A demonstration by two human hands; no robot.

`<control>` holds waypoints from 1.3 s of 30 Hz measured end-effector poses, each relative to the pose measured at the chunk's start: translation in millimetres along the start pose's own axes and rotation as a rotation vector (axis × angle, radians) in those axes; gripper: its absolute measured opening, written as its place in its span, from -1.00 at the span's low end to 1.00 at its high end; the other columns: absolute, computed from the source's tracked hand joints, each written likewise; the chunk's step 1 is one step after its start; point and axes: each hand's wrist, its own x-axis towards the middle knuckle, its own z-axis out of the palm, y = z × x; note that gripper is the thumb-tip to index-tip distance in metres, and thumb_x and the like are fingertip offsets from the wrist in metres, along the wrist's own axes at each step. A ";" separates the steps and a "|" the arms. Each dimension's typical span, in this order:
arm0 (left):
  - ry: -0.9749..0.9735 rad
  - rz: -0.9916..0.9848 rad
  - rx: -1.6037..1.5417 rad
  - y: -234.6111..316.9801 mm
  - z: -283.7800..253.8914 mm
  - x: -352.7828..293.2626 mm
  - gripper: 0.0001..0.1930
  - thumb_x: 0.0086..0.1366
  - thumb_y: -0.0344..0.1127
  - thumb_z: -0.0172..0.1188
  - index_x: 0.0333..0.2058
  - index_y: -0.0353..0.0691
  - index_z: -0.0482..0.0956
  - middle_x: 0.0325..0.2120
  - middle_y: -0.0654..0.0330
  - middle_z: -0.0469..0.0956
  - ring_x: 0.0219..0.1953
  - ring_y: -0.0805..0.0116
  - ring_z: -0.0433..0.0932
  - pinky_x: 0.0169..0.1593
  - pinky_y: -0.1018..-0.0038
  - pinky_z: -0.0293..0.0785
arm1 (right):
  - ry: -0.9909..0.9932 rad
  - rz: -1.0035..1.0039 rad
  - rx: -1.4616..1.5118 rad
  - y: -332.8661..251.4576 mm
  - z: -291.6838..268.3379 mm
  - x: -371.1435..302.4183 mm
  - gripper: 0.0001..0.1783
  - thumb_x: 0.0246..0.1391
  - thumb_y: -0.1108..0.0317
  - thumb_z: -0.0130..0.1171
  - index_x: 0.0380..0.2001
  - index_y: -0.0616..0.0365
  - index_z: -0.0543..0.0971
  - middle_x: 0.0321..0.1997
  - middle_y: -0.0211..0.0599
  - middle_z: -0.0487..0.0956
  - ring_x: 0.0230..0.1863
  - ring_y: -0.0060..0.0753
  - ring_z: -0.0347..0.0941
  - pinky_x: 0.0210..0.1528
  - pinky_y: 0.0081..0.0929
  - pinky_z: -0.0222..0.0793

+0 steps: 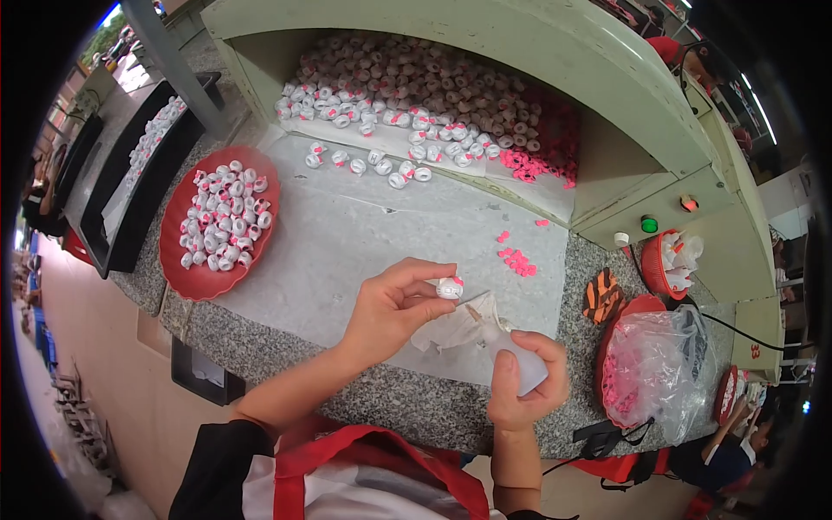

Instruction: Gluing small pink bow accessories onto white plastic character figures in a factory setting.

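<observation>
Between thumb and fingertips, my left hand (390, 303) pinches a small white toy head (450, 288) with a pink bow at its top. My right hand (533, 381) is wrapped round a pale translucent squeeze bottle (522, 368), its narrow tip tilted toward the toy head; the two look apart. Under the bottle's tip lies a crumpled whitish cloth (464, 328). Loose pink bows (518, 262) are scattered on the paper sheet beyond my right hand. At the left, a red oval tray (204, 286) holds many white heads with pink parts.
A pale green booth (485, 30) arches over piled white heads (416, 78) and pink bows. Several heads (381, 165) sit before its ledge. To the right are an orange-and-black striped item (602, 295), a red basket (652, 264) and a plastic bag (667, 364). Black trays (104, 225) stand left.
</observation>
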 end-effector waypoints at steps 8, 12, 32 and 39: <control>0.072 0.095 0.114 2.6 4.3 -3.2 -0.65 0.03 -0.67 0.09 -0.14 -0.42 0.37 -0.31 0.11 0.45 -0.24 0.38 0.49 -0.16 0.56 0.45 | -0.042 -0.054 -0.043 0.6 3.8 2.4 -0.78 -0.28 0.53 0.16 -0.44 0.26 0.44 -0.53 -0.24 0.52 -0.58 -0.39 0.47 -0.51 -0.59 0.35; 0.057 0.121 0.144 -0.1 2.2 -2.0 -0.66 0.03 -0.68 0.08 -0.16 -0.43 0.38 -0.31 0.11 0.44 -0.25 0.38 0.50 -0.17 0.54 0.47 | -0.038 -0.040 -0.029 3.4 5.1 1.2 -0.78 -0.28 0.53 0.16 -0.44 0.25 0.44 -0.54 -0.25 0.52 -0.59 -0.40 0.46 -0.53 -0.59 0.34; 0.063 0.243 0.329 4.6 2.9 -3.5 -0.67 -0.01 -0.70 0.08 -0.20 -0.36 0.45 -0.25 0.11 0.40 -0.21 0.35 0.46 -0.13 0.52 0.48 | -0.099 -0.028 -0.005 -0.5 3.4 6.0 -0.84 -0.23 0.45 0.14 -0.49 0.24 0.45 -0.60 -0.24 0.50 -0.65 -0.44 0.42 -0.57 -0.63 0.29; 0.056 0.055 0.104 7.3 0.9 -1.1 -0.66 0.00 -0.70 0.07 -0.17 -0.41 0.42 -0.26 0.07 0.47 -0.25 0.37 0.50 -0.15 0.54 0.46 | -0.065 -0.126 -0.003 2.2 6.2 9.7 -0.82 -0.28 0.55 0.14 -0.47 0.28 0.45 -0.61 -0.21 0.49 -0.65 -0.40 0.43 -0.61 -0.61 0.31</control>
